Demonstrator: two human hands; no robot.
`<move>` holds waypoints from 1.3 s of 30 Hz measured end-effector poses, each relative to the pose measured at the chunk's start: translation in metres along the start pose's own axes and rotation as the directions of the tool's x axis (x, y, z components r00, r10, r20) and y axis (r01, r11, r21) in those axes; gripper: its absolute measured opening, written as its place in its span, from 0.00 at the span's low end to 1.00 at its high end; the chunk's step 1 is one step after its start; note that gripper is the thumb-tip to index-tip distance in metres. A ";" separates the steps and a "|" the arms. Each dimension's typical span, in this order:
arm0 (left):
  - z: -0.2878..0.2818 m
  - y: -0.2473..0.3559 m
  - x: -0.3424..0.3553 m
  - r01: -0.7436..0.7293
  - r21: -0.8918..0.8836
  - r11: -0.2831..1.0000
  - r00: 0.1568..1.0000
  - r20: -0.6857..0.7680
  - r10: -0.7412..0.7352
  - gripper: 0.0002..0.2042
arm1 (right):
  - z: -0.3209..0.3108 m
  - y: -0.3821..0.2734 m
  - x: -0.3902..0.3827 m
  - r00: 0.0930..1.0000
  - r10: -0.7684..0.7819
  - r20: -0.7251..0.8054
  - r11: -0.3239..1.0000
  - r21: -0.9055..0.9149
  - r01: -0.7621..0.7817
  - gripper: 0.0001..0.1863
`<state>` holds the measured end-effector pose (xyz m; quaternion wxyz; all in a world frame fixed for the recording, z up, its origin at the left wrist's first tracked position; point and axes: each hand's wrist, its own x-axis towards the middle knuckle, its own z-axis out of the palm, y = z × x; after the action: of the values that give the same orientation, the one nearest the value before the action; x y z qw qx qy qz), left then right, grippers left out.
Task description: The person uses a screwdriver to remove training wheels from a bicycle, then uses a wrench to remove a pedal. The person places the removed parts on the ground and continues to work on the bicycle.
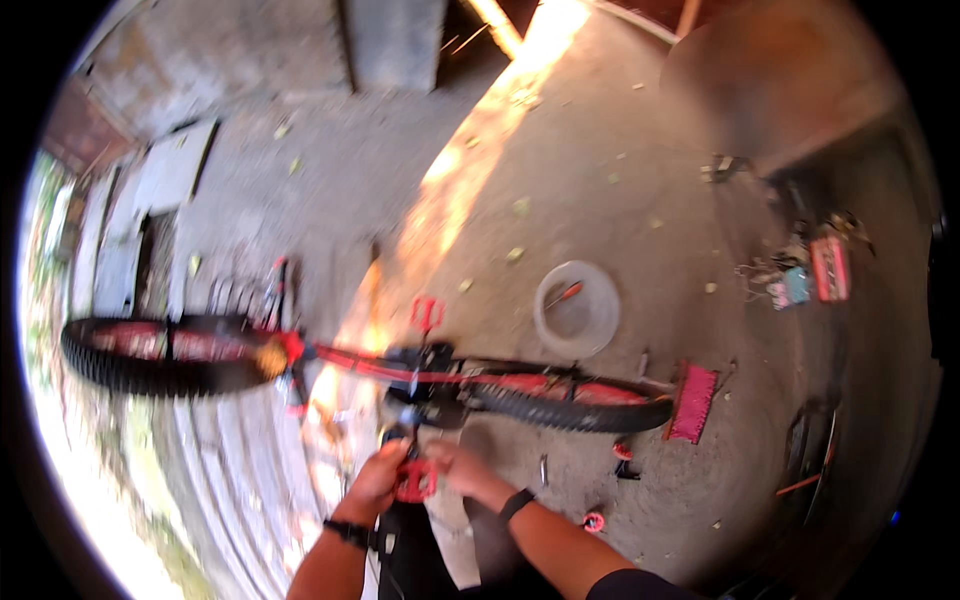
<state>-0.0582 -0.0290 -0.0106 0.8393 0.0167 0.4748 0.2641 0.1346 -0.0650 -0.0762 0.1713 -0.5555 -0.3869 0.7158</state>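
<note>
A bicycle with a red and black frame (350,362) stretches across the view before me, a knobby tyre at each end. My left hand (378,478) is closed at the left side of the near red pedal (416,481); whatever is in its fingers is mostly hidden. On the pedal's other side, my right hand (462,470) is close to the crank, its fingers smeared by motion. A second red pedal (428,313) sticks out on the bicycle's far side.
Beyond the rear half stands a translucent round tub (578,310) with an orange-handled tool (570,291) in it. A pink rectangular piece (692,403) lies by the right tyre. Small parts, a red box (829,268) and metal odds and ends lie on the concrete floor at right.
</note>
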 end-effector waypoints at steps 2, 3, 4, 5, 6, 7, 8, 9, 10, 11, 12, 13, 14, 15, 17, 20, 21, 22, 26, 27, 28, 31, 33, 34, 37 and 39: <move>-0.001 -0.007 0.004 -0.009 0.030 1.000 0.999 -0.043 0.010 0.12 | -0.009 0.031 -0.002 0.885 -0.450 -0.121 0.830 -0.421 0.365 0.21; -0.001 -0.010 0.008 -0.025 0.029 0.999 0.999 -0.039 0.026 0.13 | -0.017 0.041 -0.007 0.955 -0.275 -0.110 0.931 -0.279 0.236 0.21; 0.002 -0.005 0.004 -0.019 0.059 0.998 0.999 -0.044 0.022 0.14 | -0.025 0.042 -0.006 0.991 -0.102 -0.083 0.986 -0.137 0.090 0.21; 0.009 -0.003 -0.005 -0.065 0.011 0.998 0.991 -0.115 0.066 0.18 | -0.029 0.039 -0.007 0.998 -0.037 -0.059 0.995 -0.091 0.031 0.21; -0.006 -0.014 -0.005 -0.046 -0.048 0.998 0.982 -0.184 0.036 0.22 | -0.029 0.037 -0.012 0.999 0.036 -0.032 0.998 -0.045 -0.037 0.21; -0.014 -0.021 -0.006 -0.107 -0.058 0.993 0.976 -0.198 0.094 0.24 | -0.035 0.036 -0.012 1.000 0.022 -0.009 0.992 -0.127 -0.023 0.21; -0.019 -0.028 -0.009 -0.154 -0.064 0.986 0.968 -0.209 0.138 0.26 | -0.040 0.037 -0.014 1.000 0.017 0.007 0.979 -0.201 -0.016 0.22; -0.024 -0.033 -0.013 -0.148 -0.084 0.985 0.970 -0.207 0.128 0.27 | -0.046 0.036 -0.016 0.999 -0.032 0.009 0.981 -0.193 0.033 0.21; -0.029 -0.034 -0.014 -0.146 -0.099 0.984 0.971 -0.206 0.123 0.28 | -0.051 0.035 -0.015 0.996 -0.086 0.012 0.980 -0.181 0.087 0.20; -0.036 -0.038 -0.016 -0.143 -0.081 0.986 0.972 -0.198 0.125 0.28 | -0.051 0.035 -0.019 1.000 -0.028 -0.004 0.987 -0.156 0.027 0.20; -0.043 -0.043 -0.015 -0.119 -0.076 0.990 0.969 -0.225 0.100 0.28 | -0.058 0.034 -0.020 0.999 0.015 -0.029 0.990 -0.138 -0.019 0.19; -0.054 -0.053 -0.012 -0.112 -0.076 0.991 0.968 -0.235 0.092 0.26 | -0.067 0.043 -0.020 0.998 0.059 -0.022 0.994 0.092 -0.056 0.18; -0.060 -0.058 -0.011 -0.102 -0.073 0.992 0.967 -0.243 0.081 0.25 | -0.073 0.046 -0.025 0.997 0.043 -0.067 0.992 0.125 -0.034 0.18; -0.067 -0.065 -0.013 -0.077 -0.032 0.997 0.960 -0.272 0.066 0.24 | -0.075 0.052 -0.030 0.994 0.033 -0.108 0.999 0.019 -0.031 0.19; -0.079 -0.075 -0.015 -0.022 0.058 0.998 0.947 -0.318 0.039 0.23 | -0.078 0.066 -0.041 0.980 0.021 -0.199 0.984 -0.169 -0.056 0.20; -0.106 -0.095 -0.004 0.040 0.221 0.974 0.957 -0.290 0.027 0.20 | -0.080 0.084 -0.059 0.957 0.060 -0.283 0.976 -0.184 -0.115 0.20; -0.109 -0.098 -0.001 0.074 0.303 0.950 0.952 -0.304 0.023 0.19 | -0.074 0.086 -0.062 0.943 0.126 -0.308 0.980 -0.111 -0.167 0.20; -0.112 -0.099 0.003 0.107 0.381 0.918 0.948 -0.316 0.021 0.18 | -0.069 0.094 -0.065 0.947 0.104 -0.303 0.989 -0.069 -0.131 0.21; -0.148 -0.120 0.036 0.124 0.737 0.665 0.974 -0.220 0.062 0.14 | -0.048 0.120 -0.068 0.951 0.126 -0.282 0.991 0.076 -0.109 0.22; -0.159 -0.127 0.046 0.080 0.844 0.531 0.981 -0.160 0.107 0.13 | -0.045 0.125 -0.065 0.952 0.120 -0.282 0.991 0.096 -0.097 0.22; -0.171 -0.136 0.058 -0.117 0.930 0.348 0.970 0.033 0.240 0.12 | -0.044 0.131 -0.061 0.953 0.114 -0.280 0.990 0.114 -0.085 0.23; -0.188 -0.152 0.091 -0.414 0.906 0.094 0.872 0.365 0.327 0.09 | -0.040 0.150 -0.052 0.947 0.098 -0.305 0.988 0.145 -0.055 0.23; -0.166 -0.146 0.111 -0.308 0.843 0.440 0.944 0.216 0.247 0.07 | -0.052 0.169 -0.044 0.943 0.054 -0.327 0.993 0.120 -0.015 0.22; -0.161 -0.142 0.118 -0.182 0.931 0.316 0.966 0.110 0.233 0.08 | -0.051 0.181 -0.035 0.952 0.015 -0.307 0.994 0.106 0.018 0.20; -0.163 -0.154 0.176 -0.153 0.924 -0.351 0.960 0.223 0.167 0.09 | -0.060 0.201 -0.028 0.952 0.027 -0.306 0.990 0.140 0.017 0.19; -0.165 -0.164 0.206 -0.091 0.927 -0.363 0.975 0.157 0.155 0.09 | -0.070 0.214 -0.020 0.961 0.013 -0.277 0.985 0.168 0.035 0.18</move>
<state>-0.0368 -0.1124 -0.3098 0.4219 0.7428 0.4985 -0.1476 0.2452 -0.1907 -0.2283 0.2747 -0.6313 -0.2992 0.6607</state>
